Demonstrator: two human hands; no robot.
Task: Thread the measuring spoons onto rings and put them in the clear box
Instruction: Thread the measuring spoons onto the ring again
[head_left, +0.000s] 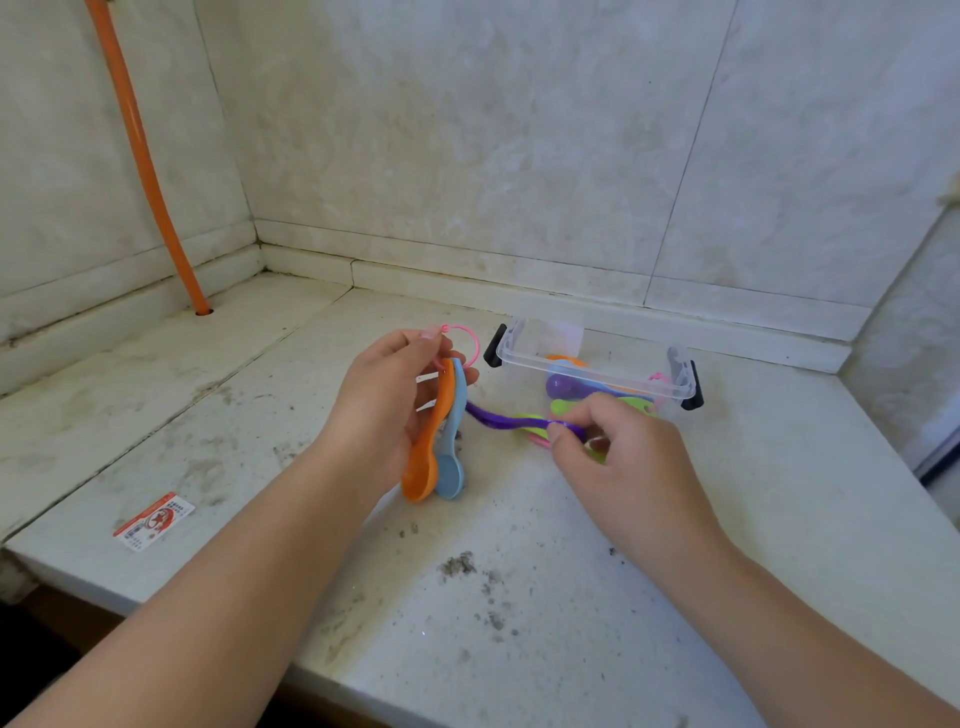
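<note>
On the near counter (519, 597), at about 8 o'clock from the hands, lies a red-and-white sticker (154, 521) with a star emblem; its print is too small to read.

The right hand (613, 441) pinches the purple spoon (511, 419) between thumb and curled fingers at its bowl end. The spoon's long axis runs from that grip toward 10 o'clock, its handle tip pointing at the left hand. A green spoon (531, 419) and a pink piece lie partly hidden under the right hand; what the pink piece is cannot be told.

The left hand (395, 400) is raised, fingertips pinching the pink ring (465, 338) at 12 o'clock of the hand. An orange spoon (428, 441) and a blue spoon (453, 447) hang from the ring, bowls down toward 6 o'clock.

Judgement: the next move carries the purple handle tip up to the ring; the right hand is the one holding it.

Farther off, at 2 o'clock, stands the clear box (592, 364), lidless, already holding spoons. No brand marks are legible.
</note>
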